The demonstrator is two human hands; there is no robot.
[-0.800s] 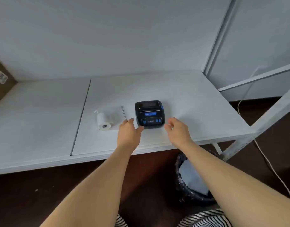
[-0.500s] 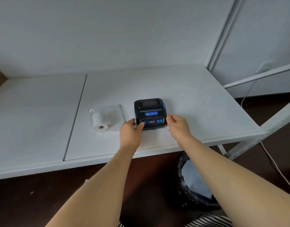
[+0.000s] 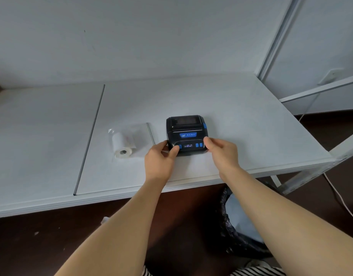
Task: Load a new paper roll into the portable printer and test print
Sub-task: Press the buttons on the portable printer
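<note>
Though the blue label plate on the black portable printer carries a white logo and lettering, and its small lit display shows characters, none of it is sharp enough to read. Both hands grip the printer's near corners on the white table: the left hand with thumb on the front panel, the right hand likewise. Left of the printer, well apart, the paper roll lies in clear wrap.

Black, blue-buttoned printer; white roll
</note>
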